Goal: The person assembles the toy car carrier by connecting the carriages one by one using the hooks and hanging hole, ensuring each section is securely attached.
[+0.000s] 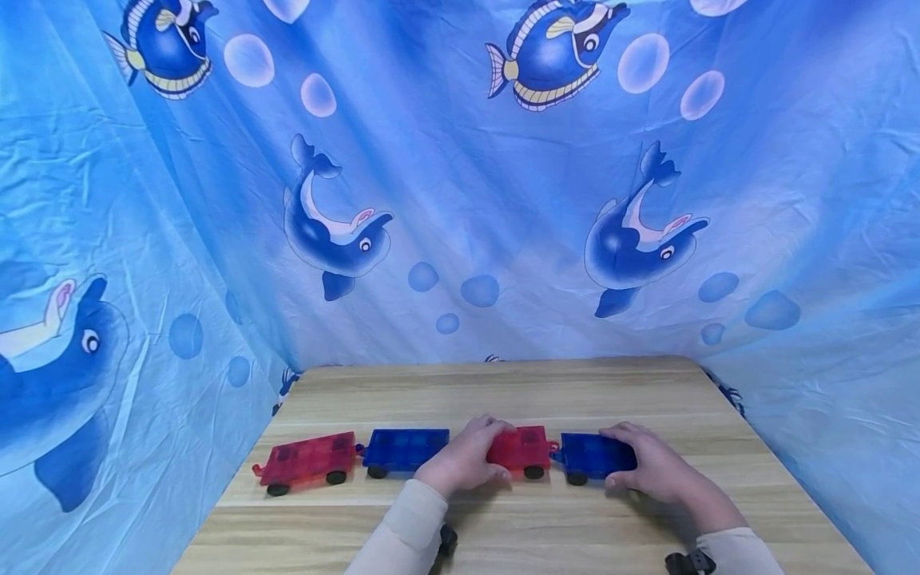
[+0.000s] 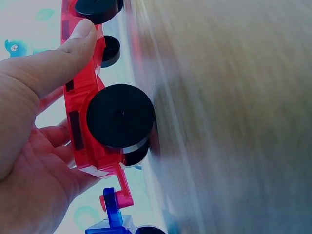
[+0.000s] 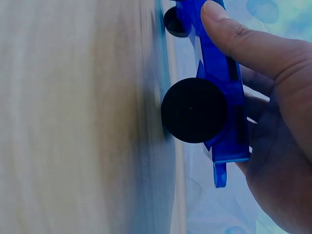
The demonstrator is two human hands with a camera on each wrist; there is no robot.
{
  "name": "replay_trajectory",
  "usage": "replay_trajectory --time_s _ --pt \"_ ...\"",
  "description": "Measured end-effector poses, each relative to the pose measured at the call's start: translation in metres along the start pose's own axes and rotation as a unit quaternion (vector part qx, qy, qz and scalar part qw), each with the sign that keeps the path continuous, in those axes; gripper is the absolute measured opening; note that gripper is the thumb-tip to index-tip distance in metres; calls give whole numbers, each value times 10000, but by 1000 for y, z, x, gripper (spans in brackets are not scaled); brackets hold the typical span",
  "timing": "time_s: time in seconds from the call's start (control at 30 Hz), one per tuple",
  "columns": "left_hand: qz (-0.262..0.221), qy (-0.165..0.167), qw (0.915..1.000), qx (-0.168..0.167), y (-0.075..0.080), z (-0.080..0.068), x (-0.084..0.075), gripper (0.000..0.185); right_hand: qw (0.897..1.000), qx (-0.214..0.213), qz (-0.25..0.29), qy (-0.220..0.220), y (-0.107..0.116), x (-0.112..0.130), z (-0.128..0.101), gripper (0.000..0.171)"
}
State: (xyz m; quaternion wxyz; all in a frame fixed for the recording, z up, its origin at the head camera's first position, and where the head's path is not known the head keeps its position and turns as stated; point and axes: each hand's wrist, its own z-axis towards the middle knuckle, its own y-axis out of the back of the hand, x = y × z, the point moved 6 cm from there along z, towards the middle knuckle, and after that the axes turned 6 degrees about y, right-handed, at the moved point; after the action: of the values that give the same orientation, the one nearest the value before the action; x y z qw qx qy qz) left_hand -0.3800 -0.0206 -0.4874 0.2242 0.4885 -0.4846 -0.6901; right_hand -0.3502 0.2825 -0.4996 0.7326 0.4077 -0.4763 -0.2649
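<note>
Four wheeled toy wagons stand in a row along the near part of the wooden table, and going from the left the first is a translucent red wagon with black wheels, standing free with nothing touching it. Just beside it, hooked or nearly hooked at the coupling, sits a blue wagon, its right end hidden behind the left hand. That hand grasps the second red wagon: in the left wrist view the thumb lies along the red edge while the fingers curl under the far side, and a large black wheel rests against the blurred tabletop. At this wagon's right end its red hook meets the blue hook of the next wagon; whether the two are fully locked cannot be told. The second blue wagon comes last, and the right hand grips it from its right end, thumb pressed on the near edge and fingers wrapped behind, as the right wrist view shows, with one black wheel on the table. Behind and around the table hangs a blue cloth printed with dolphins, fish and bubbles.
</note>
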Motion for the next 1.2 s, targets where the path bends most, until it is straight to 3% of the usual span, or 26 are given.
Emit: replay_trajectory --time_s 0.37,0.97,1.2 --pt "299 -245 9992 73 1 -1 -1 70 9994 49 337 68 2 0 0 81" --pt "470 -181 9987 -18 0 0 -2 70 9993 56 355 65 0 -2 0 80" --pt "509 -328 9981 -114 0 -1 -6 71 9996 169 217 84 5 -1 -1 82"
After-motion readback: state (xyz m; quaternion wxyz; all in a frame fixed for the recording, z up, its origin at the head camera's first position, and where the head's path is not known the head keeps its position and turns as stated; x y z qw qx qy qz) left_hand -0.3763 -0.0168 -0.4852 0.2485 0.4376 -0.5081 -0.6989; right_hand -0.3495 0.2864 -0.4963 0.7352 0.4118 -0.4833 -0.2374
